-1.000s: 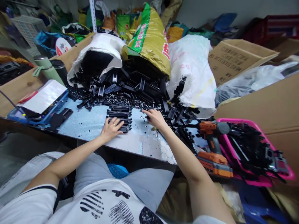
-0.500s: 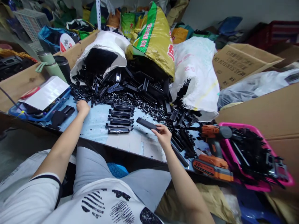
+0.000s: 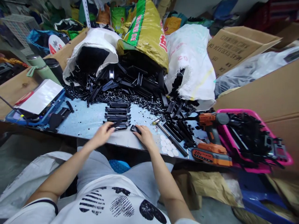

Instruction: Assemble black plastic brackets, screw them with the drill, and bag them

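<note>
My left hand [image 3: 102, 133] is at the near end of a row of black plastic assemblies [image 3: 118, 110]. Its fingers are closed on a small dark plastic part [image 3: 116, 123], blurred and partly hidden. Just right of the row, my right hand [image 3: 144, 136] grips a black plastic bar [image 3: 134, 128] whose slotted end points up and left. The rest of that bar is covered by my fingers. Both hands are low over the bench's light blue top [image 3: 86, 119], a short gap apart. To the right lies a hammer [image 3: 171, 137] beside several white round discs [image 3: 167, 145].
Loose screws and small parts [image 3: 147, 104] spread across the back, before a white sack [image 3: 102, 40], a yellow sack [image 3: 149, 37] and another white sack [image 3: 190, 65]. An orange drill [image 3: 212, 140] and a pink basket [image 3: 254, 113] stand right. A blue tray [image 3: 56, 104] sits left.
My left hand has come from the small-parts pile at the left to the row, now with a dark part. My right hand has moved left with the bar, uncovering the hammer and discs.
</note>
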Demonstrator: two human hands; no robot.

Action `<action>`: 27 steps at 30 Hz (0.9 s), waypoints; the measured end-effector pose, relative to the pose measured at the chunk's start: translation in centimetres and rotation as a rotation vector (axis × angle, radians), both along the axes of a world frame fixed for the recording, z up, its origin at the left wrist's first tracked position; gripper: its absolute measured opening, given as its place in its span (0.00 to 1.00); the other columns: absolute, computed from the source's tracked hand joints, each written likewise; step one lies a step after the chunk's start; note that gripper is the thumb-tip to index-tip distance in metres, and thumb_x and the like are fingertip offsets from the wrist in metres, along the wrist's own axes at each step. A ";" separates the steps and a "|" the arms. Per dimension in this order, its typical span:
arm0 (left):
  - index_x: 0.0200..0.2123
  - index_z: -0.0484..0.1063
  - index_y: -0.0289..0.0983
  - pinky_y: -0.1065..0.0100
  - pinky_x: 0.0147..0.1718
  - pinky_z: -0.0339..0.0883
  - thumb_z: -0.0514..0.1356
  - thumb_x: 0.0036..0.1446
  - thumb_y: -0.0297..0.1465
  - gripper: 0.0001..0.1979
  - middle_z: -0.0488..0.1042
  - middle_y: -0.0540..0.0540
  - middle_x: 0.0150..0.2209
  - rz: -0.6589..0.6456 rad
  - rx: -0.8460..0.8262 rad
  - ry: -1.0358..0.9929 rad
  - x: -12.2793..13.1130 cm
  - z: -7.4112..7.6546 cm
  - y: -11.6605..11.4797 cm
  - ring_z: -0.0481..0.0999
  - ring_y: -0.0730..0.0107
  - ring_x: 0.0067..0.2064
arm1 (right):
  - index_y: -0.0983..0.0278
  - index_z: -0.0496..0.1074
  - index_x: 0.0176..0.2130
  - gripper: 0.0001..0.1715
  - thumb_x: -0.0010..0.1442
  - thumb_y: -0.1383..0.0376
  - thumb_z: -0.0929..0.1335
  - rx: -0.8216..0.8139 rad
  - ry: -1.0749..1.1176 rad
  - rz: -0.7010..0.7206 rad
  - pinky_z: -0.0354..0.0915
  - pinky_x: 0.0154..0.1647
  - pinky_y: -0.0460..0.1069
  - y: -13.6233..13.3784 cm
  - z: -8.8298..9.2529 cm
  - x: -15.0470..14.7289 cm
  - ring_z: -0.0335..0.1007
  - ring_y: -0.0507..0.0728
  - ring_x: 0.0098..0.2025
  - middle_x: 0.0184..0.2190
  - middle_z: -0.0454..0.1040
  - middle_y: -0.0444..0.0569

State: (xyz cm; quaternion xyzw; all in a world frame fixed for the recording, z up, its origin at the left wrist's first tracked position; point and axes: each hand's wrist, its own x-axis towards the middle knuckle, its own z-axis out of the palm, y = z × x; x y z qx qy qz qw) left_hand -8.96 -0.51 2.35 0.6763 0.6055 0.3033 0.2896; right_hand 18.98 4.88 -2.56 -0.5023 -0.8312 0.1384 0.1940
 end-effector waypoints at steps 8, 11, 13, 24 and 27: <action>0.48 0.66 0.34 0.56 0.42 0.64 0.52 0.60 0.30 0.13 0.69 0.36 0.44 -0.132 0.125 0.583 8.7 -3.8 -1.4 0.68 0.54 0.46 | 0.60 0.68 0.54 0.24 0.61 0.56 0.64 -0.019 0.062 -0.230 0.61 0.48 0.57 -2.0 -0.7 -1.3 0.65 0.62 0.46 0.43 0.72 0.54; 0.46 0.67 0.33 0.56 0.41 0.65 0.52 0.61 0.29 0.12 0.70 0.36 0.42 -0.127 0.167 0.584 8.7 -4.4 -0.1 0.68 0.54 0.45 | 0.61 0.68 0.55 0.24 0.61 0.55 0.64 -0.001 0.131 -0.218 0.61 0.49 0.57 -2.7 -0.4 -1.1 0.65 0.62 0.47 0.44 0.71 0.54; 0.46 0.66 0.32 0.57 0.43 0.65 0.52 0.61 0.29 0.11 0.71 0.36 0.42 -0.097 0.185 0.540 8.0 -4.9 0.4 0.69 0.55 0.44 | 0.60 0.66 0.56 0.25 0.62 0.55 0.63 -0.012 0.224 -0.199 0.62 0.49 0.56 -3.1 0.2 -0.5 0.65 0.61 0.47 0.45 0.71 0.54; 0.52 0.66 0.37 0.60 0.46 0.67 0.50 0.63 0.35 0.17 0.73 0.41 0.45 -0.101 0.155 0.143 5.7 -1.9 -0.3 0.73 0.61 0.47 | 0.59 0.63 0.59 0.30 0.61 0.49 0.61 -0.485 0.884 -0.168 0.71 0.37 0.52 -3.9 1.2 0.0 0.71 0.54 0.32 0.37 0.73 0.49; 0.56 0.65 0.35 0.63 0.43 0.68 0.44 0.66 0.35 0.21 0.74 0.42 0.40 -0.129 0.099 -0.037 8.0 -0.2 -0.7 0.74 0.65 0.43 | 0.60 0.59 0.61 0.35 0.60 0.47 0.61 -0.716 1.102 -0.147 0.71 0.31 0.52 -4.1 1.6 -2.2 0.70 0.53 0.26 0.26 0.72 0.45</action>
